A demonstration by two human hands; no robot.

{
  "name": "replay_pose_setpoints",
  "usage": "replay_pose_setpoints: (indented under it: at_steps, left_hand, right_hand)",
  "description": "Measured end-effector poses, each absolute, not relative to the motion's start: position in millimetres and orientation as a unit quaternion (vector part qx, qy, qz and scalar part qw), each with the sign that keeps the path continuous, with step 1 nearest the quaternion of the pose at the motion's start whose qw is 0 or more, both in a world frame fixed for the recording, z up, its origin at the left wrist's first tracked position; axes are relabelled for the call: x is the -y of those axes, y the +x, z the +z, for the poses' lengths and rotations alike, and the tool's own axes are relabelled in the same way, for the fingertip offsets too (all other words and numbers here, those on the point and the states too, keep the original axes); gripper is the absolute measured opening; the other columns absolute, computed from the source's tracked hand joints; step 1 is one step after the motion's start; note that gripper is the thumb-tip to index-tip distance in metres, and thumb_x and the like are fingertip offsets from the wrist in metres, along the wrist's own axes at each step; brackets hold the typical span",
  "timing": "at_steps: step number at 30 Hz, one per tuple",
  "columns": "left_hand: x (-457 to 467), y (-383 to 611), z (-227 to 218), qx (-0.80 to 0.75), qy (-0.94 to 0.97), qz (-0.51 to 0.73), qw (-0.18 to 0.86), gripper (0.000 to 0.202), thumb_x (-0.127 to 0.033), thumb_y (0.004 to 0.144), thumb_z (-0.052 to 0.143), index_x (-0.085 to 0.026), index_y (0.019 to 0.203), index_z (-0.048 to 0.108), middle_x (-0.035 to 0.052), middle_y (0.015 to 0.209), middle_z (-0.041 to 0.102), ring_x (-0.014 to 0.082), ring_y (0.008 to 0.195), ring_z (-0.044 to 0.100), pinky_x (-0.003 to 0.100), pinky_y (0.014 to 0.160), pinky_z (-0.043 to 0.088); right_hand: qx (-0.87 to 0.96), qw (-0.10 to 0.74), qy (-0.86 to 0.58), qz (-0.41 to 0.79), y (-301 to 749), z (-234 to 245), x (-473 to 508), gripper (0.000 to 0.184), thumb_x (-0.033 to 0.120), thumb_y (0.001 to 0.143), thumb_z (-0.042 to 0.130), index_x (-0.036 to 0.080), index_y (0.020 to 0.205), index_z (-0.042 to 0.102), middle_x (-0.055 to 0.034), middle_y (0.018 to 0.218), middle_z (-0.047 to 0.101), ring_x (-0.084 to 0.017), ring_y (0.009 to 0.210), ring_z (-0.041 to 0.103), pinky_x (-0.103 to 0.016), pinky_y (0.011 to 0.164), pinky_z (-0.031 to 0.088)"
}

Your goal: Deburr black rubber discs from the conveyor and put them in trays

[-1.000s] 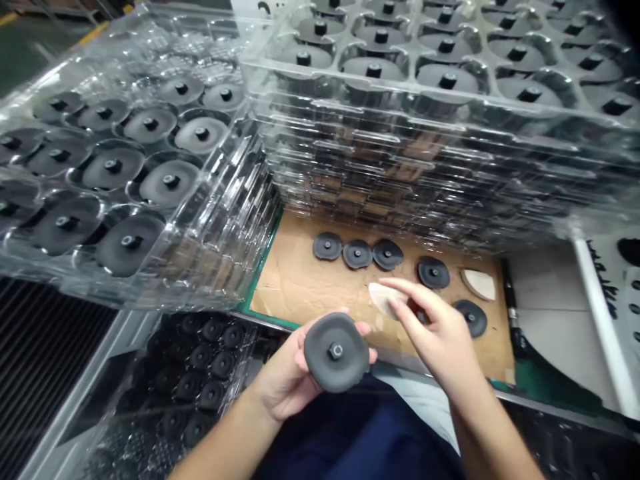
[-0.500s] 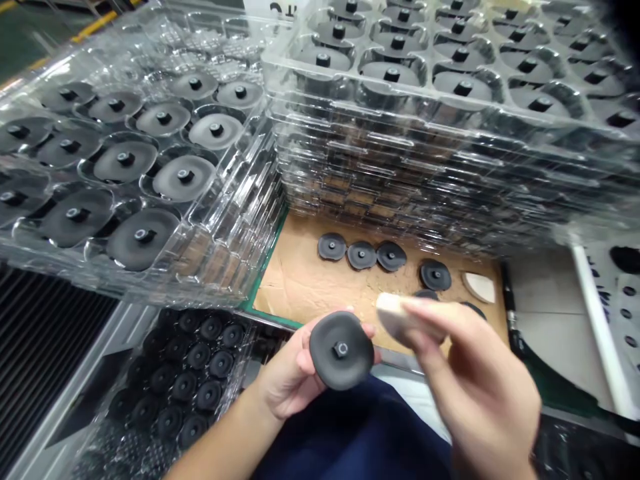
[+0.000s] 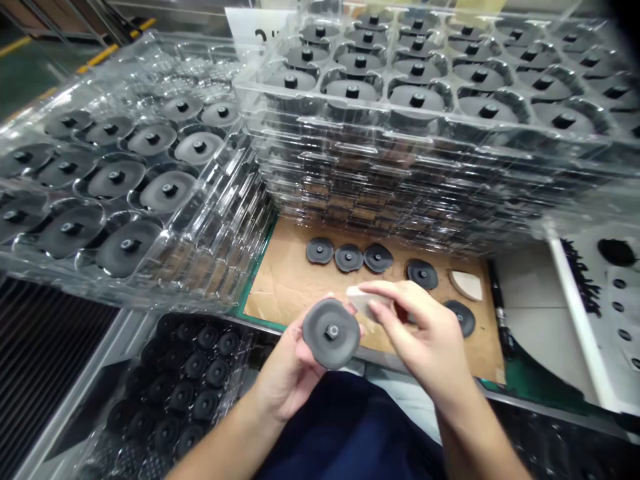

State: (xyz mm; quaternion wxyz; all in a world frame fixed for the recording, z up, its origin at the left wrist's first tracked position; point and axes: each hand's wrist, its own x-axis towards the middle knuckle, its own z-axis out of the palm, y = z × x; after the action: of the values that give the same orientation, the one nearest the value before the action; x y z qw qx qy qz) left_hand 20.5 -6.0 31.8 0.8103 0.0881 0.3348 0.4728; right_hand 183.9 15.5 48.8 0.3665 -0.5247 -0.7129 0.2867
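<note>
Held in my left hand (image 3: 287, 373) is a black, rounded disc-shaped part (image 3: 331, 333) with a small raised stud at its centre, face up toward me. My right hand (image 3: 425, 333) pinches a pale, flat pad (image 3: 369, 301) between thumb and fingers, its edge close to the disc's right rim. Whether the pad touches the disc I cannot tell. Beyond my hands, on a brown cardboard sheet (image 3: 280, 280), lie several similar black discs (image 3: 349, 257) and another cream-coloured wedge-shaped pad (image 3: 466, 285).
Tall stacks of clear plastic trays holding black discs stand at the left (image 3: 200, 247) and at the back (image 3: 350, 160). Lower left, another tray of discs (image 3: 205, 373) sits below the bench edge. A white perforated panel (image 3: 615, 280) is at the right.
My right hand has moved left and away from me, bringing the pad nearer the disc and uncovering a black disc on the cardboard. The whole view has shifted slightly.
</note>
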Motion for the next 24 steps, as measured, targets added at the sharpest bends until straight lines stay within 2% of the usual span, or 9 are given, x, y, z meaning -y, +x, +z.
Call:
replay_pose_setpoints:
  at_steps: [2,5,8,10,14,16,17,21,24]
  left_hand:
    - [5,19,30,-0.345,0.079,0.492,0.795,0.06,-0.036,0.048,0.088,-0.027,0.104,0.07,0.0034,0.111,0.072,0.0222,0.094,0.069,0.026,0.085,0.052]
    - [6,19,26,-0.349,0.084,0.505,0.785,0.059,-0.037,0.05,0.087,-0.026,0.105,0.069,0.0042,0.112,0.071,0.0233,0.098,0.068,0.027,0.085,0.053]
    - [6,24,26,-0.361,0.091,0.496,0.784,0.062,-0.039,0.049,0.087,-0.027,0.107,0.068,0.0038,0.111,0.07,0.0234,0.101,0.066,0.029,0.085,0.052]
    - [4,30,28,-0.381,0.093,0.484,0.782,0.061,-0.031,0.049,0.088,-0.027,0.106,0.068,0.0025,0.11,0.07,0.0229,0.101,0.065,0.029,0.085,0.051]
    - [2,43,34,-0.407,0.099,0.468,0.778,0.061,-0.013,0.048,0.085,-0.027,0.105,0.067,-0.0003,0.104,0.07,0.0192,0.095,0.065,0.027,0.085,0.049]
    - [2,46,34,-0.409,0.108,0.461,0.78,0.059,-0.014,0.051,0.084,-0.026,0.105,0.067,-0.0001,0.103,0.07,0.018,0.093,0.064,0.027,0.084,0.049]
    - [2,47,33,-0.408,0.113,0.46,0.78,0.058,-0.015,0.051,0.084,-0.027,0.105,0.067,0.0,0.103,0.07,0.018,0.094,0.065,0.027,0.084,0.049]
    - [2,51,34,-0.43,0.119,0.472,0.76,0.06,-0.018,0.047,0.088,-0.027,0.103,0.068,-0.0014,0.101,0.071,0.0166,0.092,0.066,0.024,0.083,0.05]
    - [2,56,39,-0.422,0.123,0.451,0.777,0.057,-0.025,0.049,0.088,-0.024,0.103,0.069,-0.0005,0.09,0.072,0.0162,0.086,0.067,0.024,0.083,0.05]
  right_hand:
    - [0.66,0.339,-0.59,0.317,196,21,-8,0.019,0.025,0.089,0.055,0.024,0.101,0.069,0.0,0.084,0.069,-0.012,0.061,0.053,-0.025,0.06,0.043]
    - [0.636,0.313,-0.609,0.355,205,-24,9,0.021,0.031,0.086,0.055,0.021,0.094,0.073,-0.0026,0.08,0.071,-0.014,0.06,0.057,-0.026,0.057,0.046]
    - [0.624,0.307,-0.615,0.371,207,-37,20,0.022,0.032,0.085,0.056,0.019,0.088,0.074,-0.0026,0.07,0.07,-0.015,0.054,0.057,-0.026,0.051,0.047]
    - [0.602,0.32,-0.632,0.368,208,-18,18,0.023,0.032,0.088,0.054,0.019,0.095,0.072,-0.003,0.074,0.07,-0.014,0.054,0.056,-0.025,0.051,0.047]
    - [0.604,0.44,-0.586,0.314,200,50,7,0.019,0.023,0.09,0.053,0.02,0.105,0.065,-0.0048,0.095,0.069,-0.015,0.078,0.062,-0.023,0.064,0.051]
    - [0.665,0.464,-0.497,0.309,194,75,3,0.021,0.015,0.089,0.052,0.016,0.107,0.063,-0.0063,0.097,0.069,-0.015,0.084,0.063,-0.024,0.074,0.052]
    - [0.693,0.447,-0.462,0.328,191,81,1,0.022,0.012,0.089,0.05,0.014,0.106,0.063,-0.0063,0.095,0.069,-0.015,0.084,0.063,-0.024,0.076,0.052]
    - [0.725,0.332,-0.446,0.406,186,84,-4,0.02,0.008,0.087,0.05,0.017,0.097,0.066,-0.0027,0.085,0.067,-0.013,0.077,0.063,-0.022,0.068,0.051]
    - [0.705,0.413,-0.469,0.336,185,79,-6,0.022,0.011,0.089,0.048,0.012,0.104,0.064,-0.0072,0.091,0.067,-0.016,0.082,0.062,-0.026,0.075,0.05]
